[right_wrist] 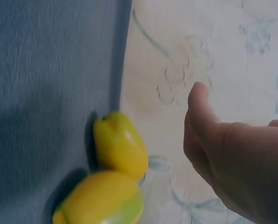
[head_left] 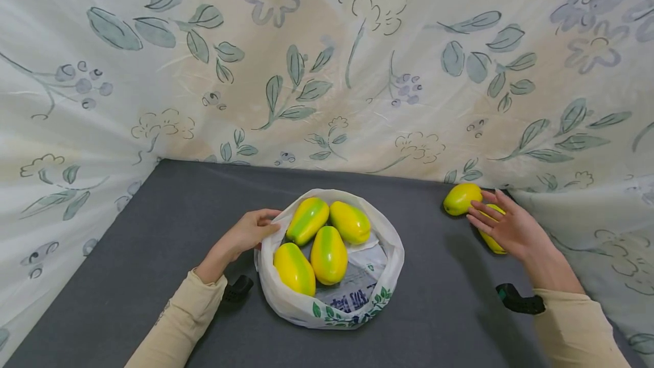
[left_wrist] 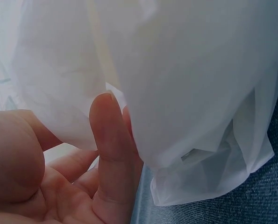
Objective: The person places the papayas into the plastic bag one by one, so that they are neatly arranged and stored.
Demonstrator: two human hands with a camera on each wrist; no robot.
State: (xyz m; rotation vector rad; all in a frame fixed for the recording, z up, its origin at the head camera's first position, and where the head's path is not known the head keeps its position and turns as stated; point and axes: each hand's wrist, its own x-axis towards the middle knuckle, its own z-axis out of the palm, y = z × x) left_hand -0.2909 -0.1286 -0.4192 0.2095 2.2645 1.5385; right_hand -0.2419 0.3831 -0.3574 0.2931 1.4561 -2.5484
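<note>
A white plastic bag (head_left: pixel 393 266) with its rim rolled open stands on the dark cloth, leaf print on its front. Inside lie several yellow fruits with green streaks (head_left: pixel 329 255), shaped like small papayas. My left hand (head_left: pixel 247 233) holds the bag's left rim; the left wrist view shows its fingers (left_wrist: pixel 108 135) against the white plastic (left_wrist: pixel 185 84). At the far right, my right hand (head_left: pixel 516 226) hovers with fingers extended. Two more such fruits are near it, one yellow fruit (head_left: pixel 461 199) to its left and another (head_left: pixel 493 243) partly hidden behind it. The right wrist view shows space between hand and fruits.
Dark grey cloth (head_left: pixel 429 311) covers the surface below. A floral-print curtain (head_left: pixel 317 101) rises along the back and both sides, close behind the two fruits on the right. A black wrist device (head_left: pixel 518 300) sits at each sleeve.
</note>
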